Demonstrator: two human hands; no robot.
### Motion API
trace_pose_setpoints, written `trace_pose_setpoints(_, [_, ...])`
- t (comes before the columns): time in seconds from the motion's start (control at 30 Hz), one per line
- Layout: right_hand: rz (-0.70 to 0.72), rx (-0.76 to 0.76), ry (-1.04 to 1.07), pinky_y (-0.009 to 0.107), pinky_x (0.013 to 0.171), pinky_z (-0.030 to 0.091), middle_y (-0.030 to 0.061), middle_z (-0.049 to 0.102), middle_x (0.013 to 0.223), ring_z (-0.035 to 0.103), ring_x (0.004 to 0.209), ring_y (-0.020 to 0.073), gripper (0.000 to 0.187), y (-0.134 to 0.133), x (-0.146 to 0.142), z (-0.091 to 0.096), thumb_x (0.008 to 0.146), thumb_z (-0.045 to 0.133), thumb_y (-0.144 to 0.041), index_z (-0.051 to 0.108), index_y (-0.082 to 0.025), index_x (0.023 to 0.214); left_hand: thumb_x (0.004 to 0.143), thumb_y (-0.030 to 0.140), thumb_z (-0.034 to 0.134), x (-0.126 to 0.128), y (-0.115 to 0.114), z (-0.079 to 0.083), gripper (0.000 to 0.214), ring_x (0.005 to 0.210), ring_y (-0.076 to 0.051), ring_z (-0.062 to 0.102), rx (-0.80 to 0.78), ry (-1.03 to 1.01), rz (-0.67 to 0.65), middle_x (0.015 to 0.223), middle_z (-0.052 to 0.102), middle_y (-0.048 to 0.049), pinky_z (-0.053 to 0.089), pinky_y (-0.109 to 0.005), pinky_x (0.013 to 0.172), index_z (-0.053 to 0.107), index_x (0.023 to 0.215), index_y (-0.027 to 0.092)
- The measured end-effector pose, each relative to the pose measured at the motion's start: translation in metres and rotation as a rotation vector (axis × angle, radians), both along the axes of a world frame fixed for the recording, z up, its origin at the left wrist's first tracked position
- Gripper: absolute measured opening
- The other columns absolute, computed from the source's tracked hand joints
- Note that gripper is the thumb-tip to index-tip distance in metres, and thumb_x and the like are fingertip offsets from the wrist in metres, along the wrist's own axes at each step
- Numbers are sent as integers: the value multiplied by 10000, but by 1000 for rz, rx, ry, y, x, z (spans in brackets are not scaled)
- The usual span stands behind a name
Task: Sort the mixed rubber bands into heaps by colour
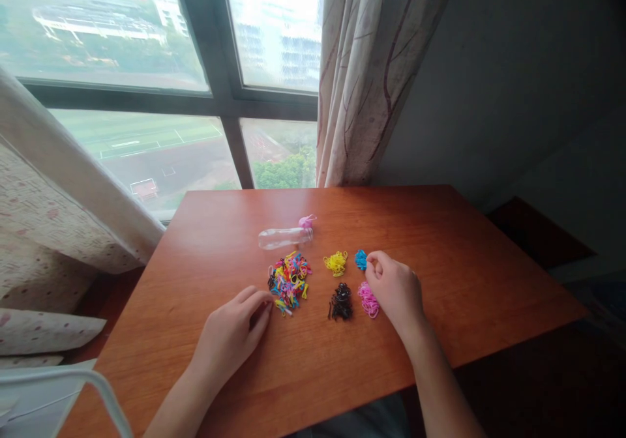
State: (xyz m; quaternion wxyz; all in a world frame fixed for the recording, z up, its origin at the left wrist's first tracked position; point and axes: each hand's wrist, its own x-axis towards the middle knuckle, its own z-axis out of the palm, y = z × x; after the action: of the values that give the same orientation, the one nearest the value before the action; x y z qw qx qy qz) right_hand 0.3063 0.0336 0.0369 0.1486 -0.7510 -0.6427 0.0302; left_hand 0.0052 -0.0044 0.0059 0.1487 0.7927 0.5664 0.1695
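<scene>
A mixed pile of small coloured rubber bands (pixel 289 279) lies on the wooden table. My left hand (pixel 239 324) rests at its lower left edge, thumb and fingertips drawn together; whatever they hold is too small to make out. On the right, my right hand (pixel 395 288) is in a pinch beside a small heap of blue rubber bands (pixel 360 260), and its fingertips hide what is between them. Below that hand, partly covered by it, is a heap of pink rubber bands (pixel 368 301). Yellow rubber bands (pixel 335 263) and black rubber bands (pixel 341 302) form separate heaps between my hands.
Behind the mixed pile a clear plastic bottle (pixel 283 237) lies on its side, with a pink cap (pixel 306 221) close to its neck. The table (pixel 229 229) reaches toward a window. Curtains (pixel 362 86) hang beyond it, and a white curved frame (pixel 92 379) stands at lower left.
</scene>
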Motion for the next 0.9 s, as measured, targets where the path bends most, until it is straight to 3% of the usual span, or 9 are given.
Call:
trace_pose_setpoints(0.17, [186, 88, 170, 259, 568, 242, -50, 558, 569, 510, 535, 125, 115, -29, -35, -6, 857, 555, -163, 653, -220, 837, 963, 302, 421, 0, 0, -1, 221, 759, -162, 672, -6, 12, -1, 891, 664, 4, 469, -250, 647, 638, 972, 261])
trace_pose_setpoints(0.37, [400, 24, 305, 270, 576, 235, -49, 601, 635, 555, 573, 126, 83, -67, -80, -17, 871, 573, -151, 594, -225, 841, 973, 309, 426, 2, -1, -4, 220, 739, -153, 664, 8, 5, 6, 878, 660, 7, 459, -239, 635, 634, 1027, 262])
trace_pose_setpoints(0.63, [462, 2, 332, 284, 605, 243, -39, 652, 729, 605, 669, 143, 118, -85, -98, -37, 884, 539, -125, 569, -238, 871, 968, 287, 449, 2, 0, -9, 197, 725, -137, 660, 35, -24, -20, 889, 661, 17, 449, -224, 629, 645, 984, 266])
trace_pose_setpoints(0.9, [474, 60, 322, 285, 621, 257, -24, 653, 749, 601, 691, 150, 149, -89, -100, -46, 901, 474, -122, 561, -235, 857, 927, 233, 500, 3, 2, 2, 151, 642, -117, 588, 13, -235, -49, 794, 637, 13, 450, -209, 621, 648, 950, 222])
